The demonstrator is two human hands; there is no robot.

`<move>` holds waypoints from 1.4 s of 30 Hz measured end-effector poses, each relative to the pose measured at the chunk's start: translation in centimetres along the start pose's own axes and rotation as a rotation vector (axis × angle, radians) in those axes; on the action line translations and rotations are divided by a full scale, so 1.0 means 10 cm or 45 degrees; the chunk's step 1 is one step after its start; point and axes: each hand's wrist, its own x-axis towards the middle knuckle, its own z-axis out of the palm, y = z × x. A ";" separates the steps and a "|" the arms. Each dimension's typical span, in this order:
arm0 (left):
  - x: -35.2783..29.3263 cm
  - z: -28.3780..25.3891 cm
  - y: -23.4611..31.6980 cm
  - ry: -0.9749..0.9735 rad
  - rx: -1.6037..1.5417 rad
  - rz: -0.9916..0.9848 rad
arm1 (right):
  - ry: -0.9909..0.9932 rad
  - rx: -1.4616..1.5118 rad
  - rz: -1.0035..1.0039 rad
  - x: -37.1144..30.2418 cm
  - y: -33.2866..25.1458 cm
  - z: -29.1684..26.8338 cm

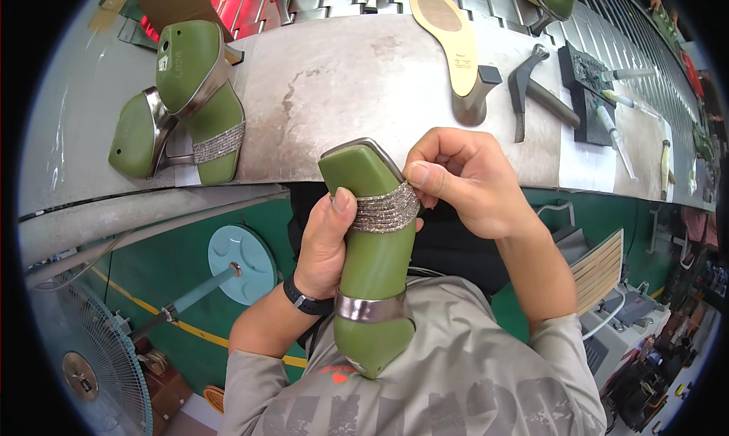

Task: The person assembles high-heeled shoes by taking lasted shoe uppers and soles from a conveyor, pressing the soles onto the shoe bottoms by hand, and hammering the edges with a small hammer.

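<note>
A green shoe last [376, 261] with a sandal upper on it is held upright in front of my chest, toe end up. My left hand [323, 242] wraps round its side, thumb on top by the sparkling rhinestone strap [386, 210]. A plain metallic strap [372, 308] crosses the last lower down, near its heel end. Along the toe edge shows a thin dark metallic sole rim [372, 144]. My right hand [467, 182] pinches with thumb and forefinger at the corner where the rhinestone strap meets this rim. What lies between those fingertips is hidden.
More green lasts with straps [181, 68] stand on the worktable [326, 64] at left. A cream insole [444, 37], a heeled metallic piece [477, 94], a hammer [524, 87] and a black block [583, 94] with syringes [615, 140] lie at right. Behind runs a slatted conveyor [509, 3].
</note>
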 end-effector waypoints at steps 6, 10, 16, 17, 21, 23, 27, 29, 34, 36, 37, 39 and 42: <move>0.00 -0.14 -0.05 -0.033 -0.003 0.032 | 0.247 -0.017 0.009 -0.06 0.29 0.10; 0.14 -0.34 -0.05 -0.308 0.051 0.380 | -0.270 0.697 0.322 -0.52 0.74 0.35; 0.22 -0.12 0.18 -0.164 0.218 0.541 | -0.393 -0.299 0.433 -0.61 0.34 0.54; 0.19 -0.09 0.21 -0.156 0.225 0.542 | -0.401 -0.293 0.431 -0.63 0.37 0.56; 0.05 -0.08 0.31 -0.054 0.351 0.466 | 0.031 -0.740 -0.054 -0.65 0.48 0.56; 0.01 -0.13 0.24 -0.019 0.387 0.537 | 0.163 -0.871 -0.235 -0.63 0.51 0.56; -0.01 -0.14 0.22 -0.039 0.186 0.482 | 0.220 -0.902 -0.278 -0.64 0.61 0.58; -0.04 -0.14 0.23 -0.041 0.165 0.511 | 0.251 -0.874 -0.298 -0.64 0.66 0.60; -0.16 -0.17 0.29 -0.060 0.217 0.407 | 0.345 -0.967 -0.437 -0.63 0.70 0.59; -0.22 -0.07 0.33 0.019 0.229 0.421 | 0.381 -1.024 -0.495 -0.61 0.73 0.56; -0.25 -0.01 0.36 0.096 0.240 0.432 | 0.421 -1.081 -0.552 -0.61 0.73 0.55; -0.25 0.06 0.35 0.144 0.243 0.488 | 0.445 -1.130 -0.597 -0.60 0.71 0.54; -0.24 0.17 0.38 0.195 0.261 0.669 | 0.494 -1.182 -0.692 -0.56 0.66 0.53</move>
